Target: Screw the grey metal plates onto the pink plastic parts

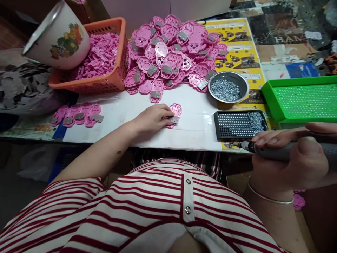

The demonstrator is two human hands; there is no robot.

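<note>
My left hand (155,118) rests on the white work surface with its fingers closed on the edge of a pink plastic part (176,109). A grey metal plate (174,120) lies on the lower half of that part, by my fingertips. At the right, my right hand (292,158) is wrapped round a grey electric screwdriver (273,151). Its tip points left, close to the front edge of a black perforated tray (229,124). Small silver screws (256,123) cover the right side of that tray. Behind it stands a metal bowl (228,86) full of similar screws.
A big heap of pink parts (168,52) with metal plates lies at the back. Left are an orange basket (105,82) of small pink pieces, a tilted enamel pot (63,42) and a row of pink parts (79,115). A green tray (300,100) stands right.
</note>
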